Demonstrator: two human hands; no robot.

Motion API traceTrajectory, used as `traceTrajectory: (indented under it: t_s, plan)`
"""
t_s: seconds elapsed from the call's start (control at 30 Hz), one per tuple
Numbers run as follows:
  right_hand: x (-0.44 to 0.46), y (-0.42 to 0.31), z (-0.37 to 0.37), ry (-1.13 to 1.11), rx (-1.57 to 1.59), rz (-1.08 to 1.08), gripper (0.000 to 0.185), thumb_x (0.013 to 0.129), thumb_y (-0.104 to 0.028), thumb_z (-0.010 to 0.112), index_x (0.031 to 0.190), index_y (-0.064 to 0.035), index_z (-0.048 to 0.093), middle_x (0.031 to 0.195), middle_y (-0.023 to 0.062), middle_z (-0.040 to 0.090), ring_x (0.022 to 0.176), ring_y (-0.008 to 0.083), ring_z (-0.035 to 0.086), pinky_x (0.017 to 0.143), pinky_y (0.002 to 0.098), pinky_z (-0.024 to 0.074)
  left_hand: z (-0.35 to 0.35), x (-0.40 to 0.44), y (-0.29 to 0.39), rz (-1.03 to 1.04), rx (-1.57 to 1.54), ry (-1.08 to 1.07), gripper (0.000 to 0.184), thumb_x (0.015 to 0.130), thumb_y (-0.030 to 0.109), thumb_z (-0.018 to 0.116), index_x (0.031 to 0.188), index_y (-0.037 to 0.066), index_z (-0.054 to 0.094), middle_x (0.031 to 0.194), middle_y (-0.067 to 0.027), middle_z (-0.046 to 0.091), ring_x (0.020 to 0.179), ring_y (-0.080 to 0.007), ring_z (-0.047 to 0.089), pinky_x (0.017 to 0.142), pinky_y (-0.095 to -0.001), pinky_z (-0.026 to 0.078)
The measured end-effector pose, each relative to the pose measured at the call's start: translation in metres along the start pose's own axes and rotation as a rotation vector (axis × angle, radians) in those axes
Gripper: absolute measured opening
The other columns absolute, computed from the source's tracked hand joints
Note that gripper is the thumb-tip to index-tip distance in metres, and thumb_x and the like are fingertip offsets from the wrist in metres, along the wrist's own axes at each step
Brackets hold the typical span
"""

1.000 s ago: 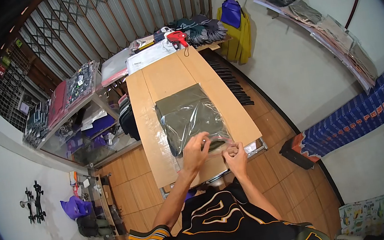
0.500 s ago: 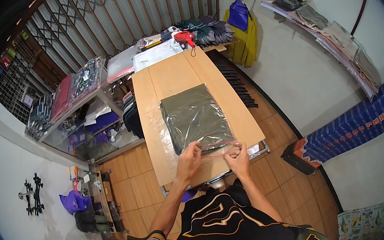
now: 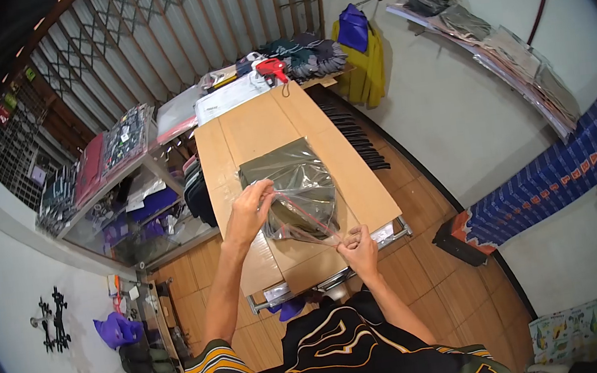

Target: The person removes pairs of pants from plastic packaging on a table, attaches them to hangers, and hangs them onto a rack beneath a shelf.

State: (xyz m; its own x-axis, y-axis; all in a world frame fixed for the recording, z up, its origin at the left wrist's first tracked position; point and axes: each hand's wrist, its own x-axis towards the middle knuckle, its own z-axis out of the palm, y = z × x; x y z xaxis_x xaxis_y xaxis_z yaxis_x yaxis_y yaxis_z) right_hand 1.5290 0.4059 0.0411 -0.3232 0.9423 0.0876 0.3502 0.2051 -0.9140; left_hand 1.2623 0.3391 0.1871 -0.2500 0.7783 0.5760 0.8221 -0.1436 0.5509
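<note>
Fingers (image 3: 264, 186) of the left hand (image 3: 246, 207) and right hand (image 3: 360, 252) pinch the red-striped edge (image 3: 306, 214) of a clear bag (image 3: 313, 185), likely light, limp and slippery, best held by that edge, with soft-looking olive cloth (image 3: 274, 162) inside, lying on the desk (image 3: 261, 128).

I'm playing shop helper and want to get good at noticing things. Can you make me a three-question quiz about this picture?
1. True or false: the left hand and the right hand are both pinching the clear bag.

2. Pick one. The folded cloth under the clear plastic is:
A) white
B) dark green
C) orange

3. Fill in the gap: near the far end of the table, a ____ gadget lies near some white papers.

Key: 1. True. 2. B. 3. Red.
</note>
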Motion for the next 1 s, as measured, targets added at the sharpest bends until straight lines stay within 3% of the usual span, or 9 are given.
traceTrajectory:
  t_s: [0.17, 0.3, 0.37, 0.4, 0.53, 0.63, 0.83, 0.87, 1.0]
  plan:
    - [0.001, -0.002, 0.001, 0.022, -0.01, 0.003, 0.041, 0.076, -0.015, 0.077, 0.109, 0.0004, 0.057, 0.071, 0.0111, 0.072, 0.066, 0.0258, 0.073, 0.063, 0.0368, 0.0561, 0.013, -0.006, 0.006, -0.006, 0.003, -0.045, 0.022, 0.084, 0.0, 0.072, 0.104, 0.001, 0.064, 0.091, -0.0144, 0.068, 0.079, -0.0265, 0.069, 0.072, -0.0345, 0.056]
    - [0.003, 0.004, -0.001, 0.025, 0.025, -0.054, 0.044, 0.076, -0.015, 0.076, 0.11, 0.0014, 0.055, 0.073, 0.0137, 0.072, 0.068, 0.0302, 0.073, 0.063, 0.0396, 0.0567, 0.025, -0.049, 0.011, -0.052, 0.096, -0.056, 0.025, 0.081, 0.0, 0.074, 0.104, 0.001, 0.064, 0.082, -0.0098, 0.065, 0.075, -0.0195, 0.067, 0.07, -0.029, 0.054]
    - [0.005, 0.01, -0.003, 0.003, 0.024, -0.087, 0.045, 0.075, -0.014, 0.076, 0.111, 0.0018, 0.053, 0.073, 0.0138, 0.072, 0.068, 0.0305, 0.073, 0.063, 0.0404, 0.0568, 0.031, -0.075, 0.02, -0.162, 0.079, -0.074, 0.027, 0.08, -0.001, 0.073, 0.105, 0.001, 0.064, 0.08, -0.0082, 0.064, 0.073, -0.0179, 0.065, 0.068, -0.028, 0.053]
    - [0.005, 0.012, -0.004, -0.026, 0.06, -0.069, 0.047, 0.076, -0.011, 0.076, 0.112, 0.0028, 0.05, 0.073, 0.0129, 0.072, 0.067, 0.0247, 0.073, 0.062, 0.0357, 0.0571, 0.034, -0.087, 0.023, -0.223, 0.07, -0.08, 0.027, 0.08, -0.002, 0.073, 0.105, 0.0, 0.064, 0.079, -0.0075, 0.064, 0.072, -0.0171, 0.065, 0.067, -0.0275, 0.053]
    - [0.011, 0.021, -0.004, -0.051, 0.042, -0.113, 0.047, 0.075, -0.009, 0.075, 0.112, 0.003, 0.049, 0.075, 0.0127, 0.072, 0.069, 0.0277, 0.073, 0.063, 0.0377, 0.057, 0.037, -0.111, 0.023, -0.376, -0.067, -0.052, 0.028, 0.08, -0.006, 0.07, 0.106, 0.001, 0.066, 0.081, -0.0073, 0.067, 0.074, -0.014, 0.066, 0.065, -0.0278, 0.054]
    - [0.011, 0.019, -0.006, -0.06, 0.039, -0.125, 0.044, 0.075, -0.009, 0.074, 0.111, 0.002, 0.051, 0.074, 0.0119, 0.072, 0.069, 0.0279, 0.072, 0.063, 0.0379, 0.0564, 0.021, -0.094, 0.026, -0.253, 0.12, 0.07, 0.023, 0.082, -0.006, 0.069, 0.103, 0.0, 0.068, 0.084, -0.0085, 0.069, 0.075, -0.0126, 0.067, 0.065, -0.0258, 0.054]
    - [0.009, 0.017, -0.008, -0.064, 0.008, -0.071, 0.041, 0.075, -0.01, 0.076, 0.107, 0.0005, 0.053, 0.073, 0.0119, 0.071, 0.07, 0.0281, 0.072, 0.065, 0.0382, 0.0558, -0.005, -0.049, 0.042, -0.198, 0.063, 0.313, 0.017, 0.085, -0.004, 0.07, 0.101, -0.002, 0.067, 0.086, -0.0104, 0.07, 0.077, -0.0147, 0.069, 0.066, -0.029, 0.056]
    - [0.008, 0.018, -0.008, -0.063, 0.001, -0.061, 0.041, 0.075, -0.01, 0.076, 0.107, 0.0008, 0.053, 0.074, 0.0123, 0.072, 0.07, 0.0277, 0.073, 0.064, 0.0372, 0.056, -0.005, -0.045, 0.048, -0.199, 0.053, 0.3, 0.018, 0.081, -0.006, 0.072, 0.098, -0.001, 0.069, 0.086, -0.0123, 0.07, 0.073, -0.0201, 0.069, 0.065, -0.0322, 0.056]
    - [0.002, 0.015, -0.004, 0.01, 0.061, -0.027, 0.033, 0.077, -0.013, 0.077, 0.1, -0.0009, 0.057, 0.072, 0.0125, 0.07, 0.068, 0.0291, 0.071, 0.064, 0.0396, 0.0547, 0.003, -0.048, 0.061, -0.131, 0.046, 0.048, 0.007, 0.079, -0.001, 0.074, 0.085, 0.001, 0.071, 0.082, -0.0101, 0.07, 0.07, -0.018, 0.067, 0.063, -0.0292, 0.053]
